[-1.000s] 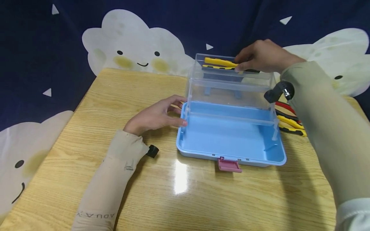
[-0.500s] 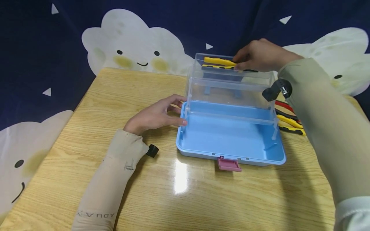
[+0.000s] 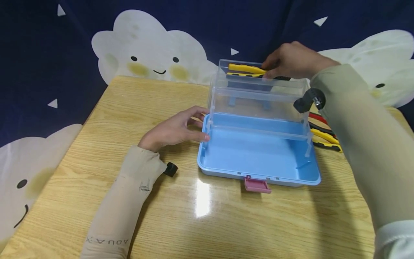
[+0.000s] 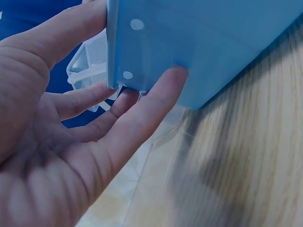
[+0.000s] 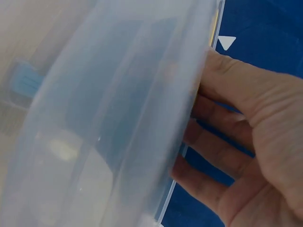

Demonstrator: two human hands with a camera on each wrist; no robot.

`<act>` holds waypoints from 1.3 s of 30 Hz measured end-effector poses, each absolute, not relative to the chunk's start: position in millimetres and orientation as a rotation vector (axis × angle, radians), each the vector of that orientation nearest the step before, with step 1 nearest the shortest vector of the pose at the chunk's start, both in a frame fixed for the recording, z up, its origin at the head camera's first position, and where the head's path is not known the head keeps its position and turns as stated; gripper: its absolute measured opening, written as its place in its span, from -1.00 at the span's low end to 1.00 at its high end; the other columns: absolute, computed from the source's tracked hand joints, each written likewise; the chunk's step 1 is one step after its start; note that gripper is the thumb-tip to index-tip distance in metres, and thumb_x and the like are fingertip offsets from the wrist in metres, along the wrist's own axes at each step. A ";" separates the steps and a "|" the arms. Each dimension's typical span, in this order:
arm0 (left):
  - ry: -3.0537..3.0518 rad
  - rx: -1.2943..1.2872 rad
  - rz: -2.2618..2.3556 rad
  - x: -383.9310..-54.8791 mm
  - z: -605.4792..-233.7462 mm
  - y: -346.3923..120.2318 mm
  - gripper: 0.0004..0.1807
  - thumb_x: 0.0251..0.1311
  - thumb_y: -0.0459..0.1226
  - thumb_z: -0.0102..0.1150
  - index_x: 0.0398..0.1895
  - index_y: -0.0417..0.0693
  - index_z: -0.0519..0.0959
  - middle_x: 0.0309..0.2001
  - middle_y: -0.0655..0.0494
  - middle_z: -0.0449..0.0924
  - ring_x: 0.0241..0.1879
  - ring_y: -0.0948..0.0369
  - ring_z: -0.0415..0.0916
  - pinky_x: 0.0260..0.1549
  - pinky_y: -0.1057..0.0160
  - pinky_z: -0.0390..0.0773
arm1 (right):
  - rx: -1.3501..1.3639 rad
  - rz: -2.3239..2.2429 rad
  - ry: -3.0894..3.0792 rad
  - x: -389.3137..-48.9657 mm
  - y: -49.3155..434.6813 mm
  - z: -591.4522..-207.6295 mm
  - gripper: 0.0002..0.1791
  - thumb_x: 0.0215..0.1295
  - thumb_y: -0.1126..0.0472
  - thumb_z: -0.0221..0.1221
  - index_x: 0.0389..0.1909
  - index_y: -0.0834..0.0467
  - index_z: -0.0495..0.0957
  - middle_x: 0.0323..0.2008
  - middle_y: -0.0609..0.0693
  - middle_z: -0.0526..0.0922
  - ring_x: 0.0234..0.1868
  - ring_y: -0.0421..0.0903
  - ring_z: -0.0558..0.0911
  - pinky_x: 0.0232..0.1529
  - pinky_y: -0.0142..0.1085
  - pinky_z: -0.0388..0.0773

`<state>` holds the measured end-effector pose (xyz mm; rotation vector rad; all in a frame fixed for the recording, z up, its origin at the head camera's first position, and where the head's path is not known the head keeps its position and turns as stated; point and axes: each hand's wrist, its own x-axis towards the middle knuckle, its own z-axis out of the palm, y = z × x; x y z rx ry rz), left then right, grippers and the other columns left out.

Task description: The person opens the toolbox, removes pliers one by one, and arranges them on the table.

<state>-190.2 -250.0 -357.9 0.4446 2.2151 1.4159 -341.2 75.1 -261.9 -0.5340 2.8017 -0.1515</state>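
A light blue toolbox point(image 3: 252, 154) stands open on the table, with clear fold-out trays point(image 3: 258, 106) raised over its back half. Its pink latch point(image 3: 257, 184) hangs at the front. My left hand point(image 3: 176, 131) grips the box's left end, thumb over the rim and fingers along the outer side wall point(image 4: 199, 42). In the top tray lie pliers with yellow and black handles point(image 3: 245, 68). My right hand point(image 3: 295, 62) reaches down into that tray and pinches the pliers between thumb and fingers. From the right wrist camera, the frosted tray wall point(image 5: 118, 104) covers the fingertips and the pliers.
Right of the box, partly under my right forearm, lie red and black handles point(image 3: 318, 118) and another yellow and black pair point(image 3: 325, 138) on the wooden table point(image 3: 226, 223). A dark blue cloth with white clouds point(image 3: 155, 46) hangs behind the table.
My right hand has shifted very slightly at the top tray, staying on the pliers. The left hand and the toolbox look the same.
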 end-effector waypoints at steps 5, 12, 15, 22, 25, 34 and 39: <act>2.213 0.452 1.414 -190.5 -358.0 -249.6 -0.17 0.18 -0.17 0.50 0.49 0.17 0.29 0.32 0.08 0.40 0.33 0.08 0.45 0.18 0.04 0.56 | -0.532 -0.135 2.785 -341.7 72.2 -257.8 -0.44 0.47 0.15 0.26 0.39 0.29 0.47 0.26 0.33 0.60 0.11 0.19 0.59 0.28 0.12 0.58; 2.220 0.442 1.408 -191.8 -357.4 -247.7 -0.15 0.18 -0.16 0.51 0.50 0.17 0.28 0.33 0.08 0.39 0.34 0.08 0.44 0.17 0.04 0.56 | -0.528 -0.069 2.767 -341.1 70.1 -255.3 -0.44 0.49 0.15 0.23 0.40 0.31 0.45 0.24 0.34 0.60 0.05 0.16 0.58 0.16 0.05 0.62; 2.222 0.442 1.400 -191.7 -357.4 -246.4 -0.15 0.18 -0.16 0.51 0.51 0.17 0.28 0.33 0.08 0.38 0.34 0.08 0.44 0.19 0.03 0.56 | -0.548 -0.025 2.756 -340.8 71.0 -255.8 -0.44 0.51 0.15 0.21 0.41 0.32 0.43 0.22 0.34 0.60 0.01 0.15 0.57 0.07 -0.01 0.60; 2.217 0.457 1.392 -192.2 -356.8 -243.4 -0.13 0.19 -0.15 0.50 0.53 0.14 0.25 0.34 0.08 0.37 0.35 0.08 0.43 0.20 0.02 0.57 | -0.561 0.006 2.755 -341.8 73.1 -255.3 -0.46 0.51 0.16 0.21 0.40 0.33 0.45 0.20 0.33 0.61 -0.01 0.15 0.58 0.11 0.03 0.61; 2.220 0.456 1.389 -192.3 -356.3 -243.0 -0.13 0.20 -0.15 0.50 0.53 0.13 0.25 0.34 0.08 0.37 0.35 0.08 0.43 0.20 0.02 0.57 | -0.535 -0.008 2.746 -342.8 73.4 -254.7 -0.46 0.51 0.18 0.21 0.41 0.32 0.44 0.22 0.33 0.60 0.02 0.17 0.57 0.21 0.09 0.59; 2.235 0.436 1.376 -191.0 -355.0 -243.4 -0.13 0.19 -0.14 0.51 0.52 0.15 0.26 0.33 0.08 0.37 0.34 0.08 0.44 0.19 0.03 0.56 | -0.542 0.012 2.721 -343.9 70.1 -254.0 -0.45 0.53 0.16 0.18 0.42 0.32 0.41 0.24 0.33 0.57 0.05 0.18 0.55 0.22 0.10 0.58; 2.232 0.444 1.370 -190.9 -356.8 -243.7 -0.14 0.19 -0.14 0.50 0.52 0.16 0.26 0.32 0.07 0.38 0.33 0.08 0.44 0.21 0.01 0.53 | -0.619 0.086 2.701 -343.5 71.3 -254.9 -0.45 0.57 0.12 0.12 0.43 0.34 0.40 0.23 0.32 0.58 0.00 0.13 0.55 0.03 -0.05 0.57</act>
